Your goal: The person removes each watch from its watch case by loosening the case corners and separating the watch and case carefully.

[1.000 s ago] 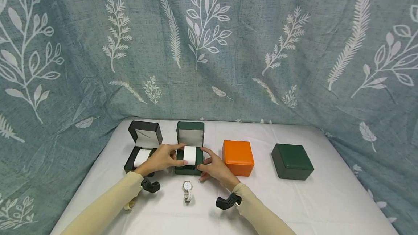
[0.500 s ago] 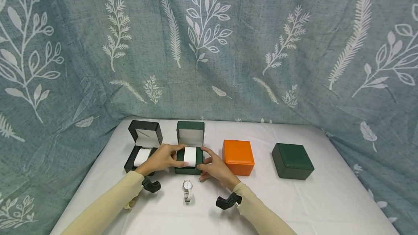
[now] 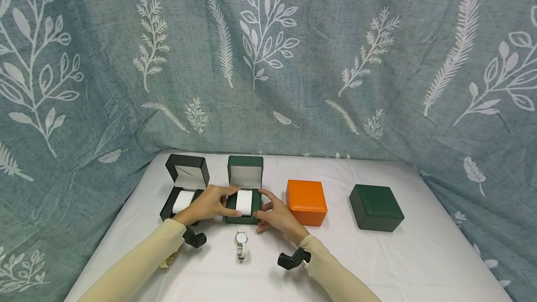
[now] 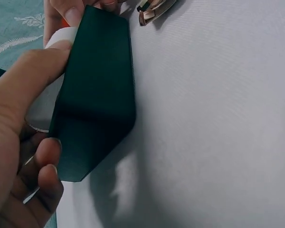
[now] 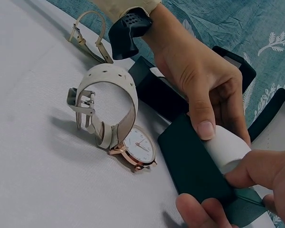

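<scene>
A green watch box (image 3: 245,167) stands with its lid raised, and a white watch cushion (image 3: 244,202) sits inside it. My left hand (image 3: 213,201) pinches the cushion from the box's left, its thumb at the front and index finger at the back. Two other left fingertips (image 4: 48,164) touch the box's side in the left wrist view. On the opposite side my right hand (image 3: 280,217) grips the green box by its right wall, thumb at the cushion's edge. In front lies a watch with a white strap (image 3: 241,246), its looped strap standing up in the right wrist view.
Left of the green box is an open black watch box (image 3: 187,168) with a white cushion (image 3: 183,201), partly behind my left hand. A closed orange box (image 3: 306,202) and a closed green box (image 3: 376,207) stand rightward. Another watch (image 3: 167,262) lies beside my left sleeve.
The white cushion has shifted slightly lower and toward the front in the open green box. Both hands have stayed nearly in place.
</scene>
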Motion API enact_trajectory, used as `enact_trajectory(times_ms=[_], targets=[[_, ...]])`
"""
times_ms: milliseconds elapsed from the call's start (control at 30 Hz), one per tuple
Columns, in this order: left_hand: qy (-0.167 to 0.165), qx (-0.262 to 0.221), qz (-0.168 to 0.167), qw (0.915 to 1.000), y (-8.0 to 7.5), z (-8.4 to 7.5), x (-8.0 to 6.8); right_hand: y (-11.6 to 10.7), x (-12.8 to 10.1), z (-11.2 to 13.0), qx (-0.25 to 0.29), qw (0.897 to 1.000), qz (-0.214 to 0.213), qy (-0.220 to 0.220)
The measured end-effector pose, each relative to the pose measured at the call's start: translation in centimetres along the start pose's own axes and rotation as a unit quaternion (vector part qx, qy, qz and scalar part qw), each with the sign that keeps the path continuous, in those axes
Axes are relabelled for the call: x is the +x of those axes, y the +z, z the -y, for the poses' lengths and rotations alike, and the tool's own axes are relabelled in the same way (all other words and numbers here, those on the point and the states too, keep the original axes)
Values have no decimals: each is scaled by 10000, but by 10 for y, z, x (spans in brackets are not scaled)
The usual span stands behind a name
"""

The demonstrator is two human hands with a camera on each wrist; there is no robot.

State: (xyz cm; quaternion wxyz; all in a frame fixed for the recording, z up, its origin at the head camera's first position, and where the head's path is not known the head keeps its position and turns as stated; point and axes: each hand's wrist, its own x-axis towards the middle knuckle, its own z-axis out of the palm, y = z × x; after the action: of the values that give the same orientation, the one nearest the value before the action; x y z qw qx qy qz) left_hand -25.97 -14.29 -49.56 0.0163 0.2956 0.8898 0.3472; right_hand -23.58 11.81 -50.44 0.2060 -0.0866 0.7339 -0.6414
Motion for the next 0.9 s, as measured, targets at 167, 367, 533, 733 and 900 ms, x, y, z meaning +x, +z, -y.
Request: enact_trajectory(times_ms=[167,367,533,733,900], targets=[[-110,-26,-60,9999,0,0,0,0,-2,0,54,10000,62,-38],[-107,-96,-107,9998,0,0,1,0,-2,0,156,9998,111,-42],[-85,-14,-37,10000,-1,1,1,-1,0,0,225,9997,116,-4],[-16,13,-3,10000,0,2,1,-1,0,-1,229,9997,116,-12],[-34,-29,-91,9999,0,1,1,0,-1,-1,222,9997,98,-18]])
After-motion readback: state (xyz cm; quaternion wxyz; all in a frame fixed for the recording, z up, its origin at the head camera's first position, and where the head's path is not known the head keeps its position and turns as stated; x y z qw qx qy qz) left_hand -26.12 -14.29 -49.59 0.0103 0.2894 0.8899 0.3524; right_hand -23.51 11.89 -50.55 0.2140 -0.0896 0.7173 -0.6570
